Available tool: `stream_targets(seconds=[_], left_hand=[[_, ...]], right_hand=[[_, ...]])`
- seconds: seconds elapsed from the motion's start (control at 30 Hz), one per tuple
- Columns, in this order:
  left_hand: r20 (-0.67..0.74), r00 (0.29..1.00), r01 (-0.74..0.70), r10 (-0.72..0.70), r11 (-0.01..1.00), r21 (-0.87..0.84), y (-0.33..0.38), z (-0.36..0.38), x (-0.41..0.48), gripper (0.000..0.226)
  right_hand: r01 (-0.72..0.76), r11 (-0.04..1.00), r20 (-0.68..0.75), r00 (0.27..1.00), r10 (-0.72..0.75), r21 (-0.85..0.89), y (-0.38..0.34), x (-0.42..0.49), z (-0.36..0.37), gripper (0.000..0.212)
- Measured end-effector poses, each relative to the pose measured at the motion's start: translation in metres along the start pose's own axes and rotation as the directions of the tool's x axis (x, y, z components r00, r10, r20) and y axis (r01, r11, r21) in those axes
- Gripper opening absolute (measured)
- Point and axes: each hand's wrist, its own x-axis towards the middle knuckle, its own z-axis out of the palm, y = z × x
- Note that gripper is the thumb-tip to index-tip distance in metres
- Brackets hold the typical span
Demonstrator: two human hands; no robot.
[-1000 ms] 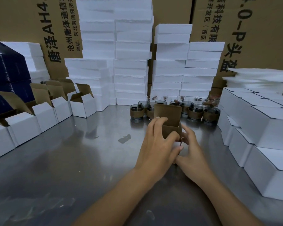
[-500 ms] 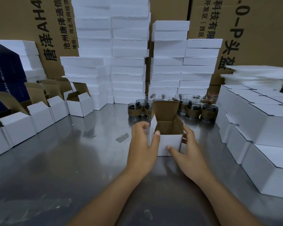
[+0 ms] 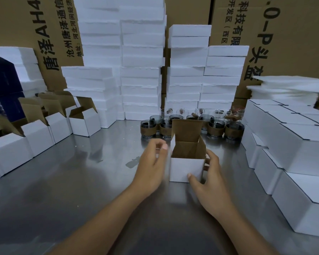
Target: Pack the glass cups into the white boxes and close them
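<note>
A small white box (image 3: 186, 168) stands upright on the steel table (image 3: 77, 196) at the centre, its brown lid flap raised and its inside showing nothing. My right hand (image 3: 210, 183) grips it, thumb on the front face and fingers round the right side. My left hand (image 3: 152, 166) hovers just left of the box with fingers loosely curled, holding nothing. Several glass cups (image 3: 148, 127) with brown sleeves stand in a cluster right behind the box.
A row of open white boxes (image 3: 83, 124) lines the left side. Closed white boxes (image 3: 295, 142) are stacked at the right, with thin foam sheets (image 3: 285, 85) behind them. Tall piles of white foam blocks (image 3: 142, 70) and brown cartons (image 3: 293, 34) fill the back.
The box came out from under both hands and now stands open on the table. My left hand let go of it and drew away to the left.
</note>
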Motion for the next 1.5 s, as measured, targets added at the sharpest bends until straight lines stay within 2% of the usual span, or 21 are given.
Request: stream_targets(seconds=[0.1, 0.17, 0.27, 0.33, 0.53, 0.63, 0.73, 0.93, 1.07, 1.2, 1.4, 1.5], left_hand=[[-0.099, 0.994, 0.044, -0.044, 0.999, 0.002, -0.016, -0.012, 0.036, 0.013], [-0.097, 0.989, 0.123, -0.109, 0.982, 0.144, -0.031, -0.02, 0.066, 0.021], [-0.023, 0.976, 0.207, -0.215, 0.898, 0.387, -0.055, -0.03, 0.101, 0.039], [0.002, 0.966, 0.229, -0.26, 0.856, 0.464, -0.068, -0.034, 0.116, 0.047], [0.057, 0.953, 0.216, -0.298, 0.797, 0.564, -0.088, -0.03, 0.147, 0.057], [0.076, 0.939, 0.227, -0.334, 0.773, 0.592, -0.092, -0.024, 0.153, 0.051], [0.051, 0.951, 0.217, -0.306, 0.771, 0.598, -0.094, -0.021, 0.151, 0.042], [-0.017, 0.98, 0.185, -0.199, 0.873, 0.452, -0.091, -0.02, 0.125, 0.017], [-0.066, 0.993, 0.118, -0.1, 0.912, 0.392, -0.081, -0.021, 0.099, 0.019], [-0.094, 0.99, 0.124, -0.103, 0.956, 0.267, -0.064, -0.025, 0.071, 0.016], [-0.195, 0.958, 0.192, -0.209, 0.976, -0.1, -0.023, -0.035, 0.02, 0.019], [-0.192, 0.966, 0.149, -0.175, 0.979, -0.142, -0.003, -0.04, -0.005, 0.023]], right_hand=[[-0.002, 0.998, 0.036, 0.999, 0.004, -0.058, -0.003, -0.001, -0.001, 0.08], [0.016, 0.996, 0.061, 0.998, -0.011, -0.087, -0.005, -0.003, -0.001, 0.082], [0.053, 0.992, 0.099, 0.994, -0.042, -0.116, -0.006, -0.003, 0.0, 0.084], [0.054, 0.99, 0.099, 0.994, -0.041, -0.131, -0.005, -0.002, -0.001, 0.085], [0.118, 0.976, 0.105, 0.989, -0.1, -0.183, 0.002, 0.001, 0.002, 0.091], [0.134, 0.974, 0.103, 0.988, -0.116, -0.185, 0.004, 0.001, 0.003, 0.092], [0.125, 0.975, 0.114, 0.988, -0.105, -0.184, 0.005, 0.002, 0.002, 0.093], [0.112, 0.973, 0.102, 0.99, -0.092, -0.202, 0.003, 0.001, 0.0, 0.092], [0.095, 0.974, 0.106, 0.992, -0.075, -0.204, -0.001, 0.001, 0.0, 0.091], [0.094, 0.974, 0.103, 0.992, -0.074, -0.205, -0.005, 0.001, -0.002, 0.09], [0.095, 0.979, 0.08, 0.993, -0.082, -0.183, -0.01, -0.003, -0.002, 0.089], [0.092, 0.98, 0.049, 0.995, -0.084, -0.176, -0.011, -0.006, -0.002, 0.087]])
